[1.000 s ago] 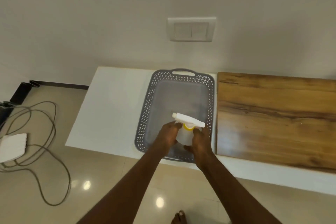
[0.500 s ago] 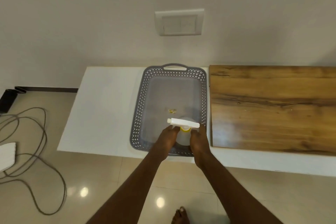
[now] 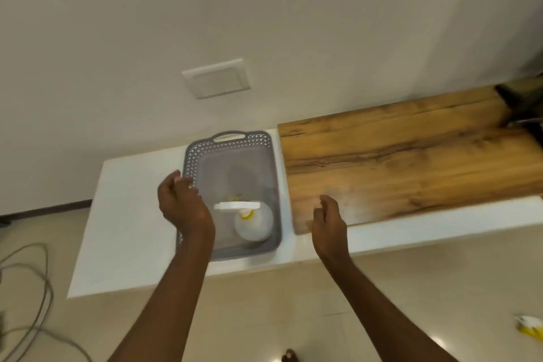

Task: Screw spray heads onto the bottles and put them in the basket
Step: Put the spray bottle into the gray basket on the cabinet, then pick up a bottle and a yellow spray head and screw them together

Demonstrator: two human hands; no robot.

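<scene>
In the near right corner of the grey basket (image 3: 191,156) the bottle (image 3: 254,225) stands upright, its white spray head (image 3: 236,205) lying crosswise, left to right. The left hand (image 3: 182,206) hovers just beside it, nearer; the right hand (image 3: 329,222) hangs over the worktop (image 3: 132,214); both sets of fingers are loosely curled, holding nothing.

Yellow-white item (image 3: 531,328) cut off right, maybe spray head.

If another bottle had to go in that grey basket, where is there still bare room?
The far half of the grey perforated plastic basket is bare, between its handle end and the white spray bottle with the yellow collar. The near right corner is taken by that bottle. The left hand hangs over the left rim.
</scene>
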